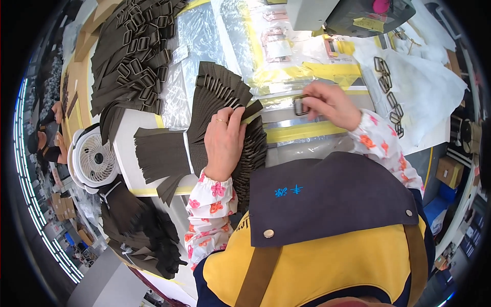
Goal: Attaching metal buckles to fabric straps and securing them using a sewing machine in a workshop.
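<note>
My left hand (224,138) lies over a fanned bundle of dark brown webbing straps (161,151), tied with a white band. Its fingers are closed on one strap (252,108), whose end sticks out to the right past the fingertips. Off to the right, my right hand (330,104) pinches a dark metal slide buckle (298,106) between thumb and fingers. The buckle is slightly blurred and stands apart from the strap end. Many strap ends fan out above and below my left hand, partly hidden by it.
At the upper left lie more straps (110,71) with buckles fitted. Several loose buckles (391,100) rest on white sheeting at the right. A grey machine (358,20) stands at the far edge; a white fan (97,157) is at the left. Yellow tape (307,132) crosses the plastic-covered table.
</note>
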